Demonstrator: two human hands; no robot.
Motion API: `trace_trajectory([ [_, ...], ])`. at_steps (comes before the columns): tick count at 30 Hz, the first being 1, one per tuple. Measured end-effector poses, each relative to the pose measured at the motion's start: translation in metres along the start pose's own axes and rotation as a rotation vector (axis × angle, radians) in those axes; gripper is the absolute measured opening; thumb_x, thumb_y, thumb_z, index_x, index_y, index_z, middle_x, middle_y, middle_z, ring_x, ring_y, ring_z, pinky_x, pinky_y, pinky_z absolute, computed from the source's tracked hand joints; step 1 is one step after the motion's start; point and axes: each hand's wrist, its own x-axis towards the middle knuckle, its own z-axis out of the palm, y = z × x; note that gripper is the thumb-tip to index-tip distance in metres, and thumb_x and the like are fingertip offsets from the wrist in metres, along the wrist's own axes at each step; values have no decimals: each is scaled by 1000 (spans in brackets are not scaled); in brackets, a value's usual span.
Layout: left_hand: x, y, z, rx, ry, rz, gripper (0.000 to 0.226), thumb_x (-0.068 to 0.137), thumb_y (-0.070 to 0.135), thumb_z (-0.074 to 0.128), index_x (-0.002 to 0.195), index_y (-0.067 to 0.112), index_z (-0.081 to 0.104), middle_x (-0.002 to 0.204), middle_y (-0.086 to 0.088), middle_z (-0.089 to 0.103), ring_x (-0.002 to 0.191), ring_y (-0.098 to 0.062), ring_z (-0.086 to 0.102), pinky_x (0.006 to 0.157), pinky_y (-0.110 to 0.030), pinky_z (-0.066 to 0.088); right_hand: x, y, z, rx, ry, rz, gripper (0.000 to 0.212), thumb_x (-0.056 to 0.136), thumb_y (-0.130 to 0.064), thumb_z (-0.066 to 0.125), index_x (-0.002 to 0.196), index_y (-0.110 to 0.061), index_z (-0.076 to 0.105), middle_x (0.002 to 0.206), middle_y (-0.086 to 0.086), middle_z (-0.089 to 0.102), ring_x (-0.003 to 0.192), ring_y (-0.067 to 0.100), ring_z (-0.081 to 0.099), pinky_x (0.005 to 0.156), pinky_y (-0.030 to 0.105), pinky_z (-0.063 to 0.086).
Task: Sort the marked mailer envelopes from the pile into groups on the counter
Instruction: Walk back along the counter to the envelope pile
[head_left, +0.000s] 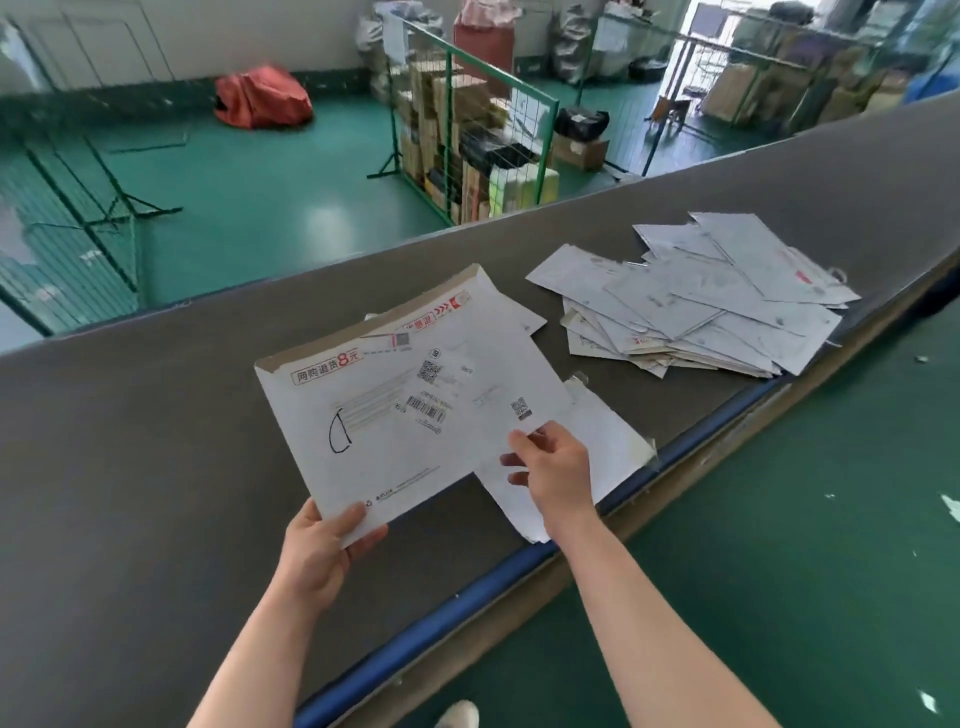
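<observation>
In the head view, a white mailer envelope (395, 410) sits at the centre of the frame, held above the dark grey counter (130, 467). It bears a hand-drawn black mark on its left part, with barcodes and red print near its top edge. The left hand (324, 551) pinches the envelope's lower left corner, thumb on top and fingers underneath. The right hand (553, 470) grips the envelope's lower right edge, thumb on the face and fingers curled below. Under that hand another white envelope (597, 457) lies flat on the counter, reaching to the blue counter edge (467, 597). The pile of envelopes (706, 306) rests on the counter in the right middle of the frame, well apart from the held one. Beyond the counter, in the upper centre, stands a green wire cage (467, 145) filled with parcels, and a red bag (262, 98) lies on the green floor at upper left.
</observation>
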Motion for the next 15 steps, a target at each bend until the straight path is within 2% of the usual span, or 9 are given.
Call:
trace_trajectory([
  [3, 30, 3, -1, -17, 59, 30, 39, 96, -12, 57, 130, 7, 54, 121, -11, 69, 103, -33, 69, 59, -35, 64, 25, -14, 6, -59, -30, 18, 14, 99, -13, 65, 110, -18, 73, 100, 2, 74, 83, 19, 72, 69, 31, 62],
  [6, 71, -1, -8, 208, 222, 4, 55, 93, -4, 67, 141, 10, 44, 134, -12, 61, 113, -37, 65, 65, -45, 63, 50, -9, 2, -49, -27, 103, 15, 99, -9, 63, 108, -16, 73, 101, 6, 74, 84, 19, 71, 65, 28, 60],
  [9, 80, -10, -10, 671, 472, -49, 92, 82, 14, 81, 156, 16, 26, 146, -17, 48, 126, -42, 53, 96, -57, 54, 57, 10, -16, -86, -41, 202, 14, 100, -9, 61, 108, -15, 71, 105, 8, 72, 89, 23, 72, 66, 27, 59],
  [10, 80, -15, -5, 755, 534, -28, 92, 81, 15, 81, 156, 15, 28, 147, -21, 47, 129, -44, 50, 103, -57, 49, 62, 16, -26, -94, -37, 228, 15, 101, -9, 60, 109, -15, 71, 106, 8, 72, 90, 24, 72, 67, 28, 60],
  [12, 77, -23, 13, 795, 603, 20, 82, 82, 14, 76, 153, 13, 34, 146, -25, 46, 131, -46, 47, 108, -57, 43, 71, 25, -50, -83, -5, 265, 14, 102, -9, 60, 109, -15, 71, 106, 9, 72, 90, 25, 72, 68, 29, 61],
  [15, 77, -38, 67, 810, 558, 80, 73, 84, 14, 75, 149, 11, 41, 145, -23, 49, 129, -45, 51, 108, -56, 44, 92, 32, -98, -45, 68, 316, 14, 102, -9, 59, 110, -13, 70, 107, 9, 72, 90, 26, 71, 70, 33, 62],
])
